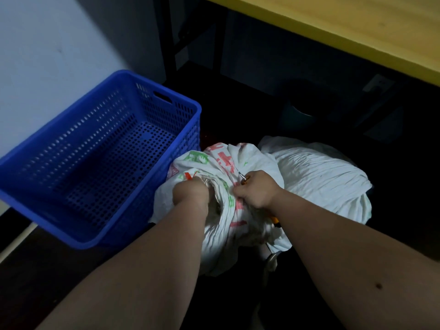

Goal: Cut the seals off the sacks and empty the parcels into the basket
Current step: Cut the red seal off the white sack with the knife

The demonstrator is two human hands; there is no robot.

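Bunching a printed white woven sack (221, 167) in the left hand (190, 194), right hand (256, 190) clenching orange-handled scissors (243, 177); blades could nick parcels, blue plastic basket (152, 160) waiting.

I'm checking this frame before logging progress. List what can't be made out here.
1. Seal on the printed sack: head view, hidden under the left hand and bunched fabric.
2. Tool in the right hand: only a metal tip and orange bits show; its grip covers the rest.
3. Parcels: none visible; sack cloth hides any contents, also in the plain white sack.
4. Under the yellow table: too dark to identify anything.
5. Blue basket: near corner hidden by the left forearm.
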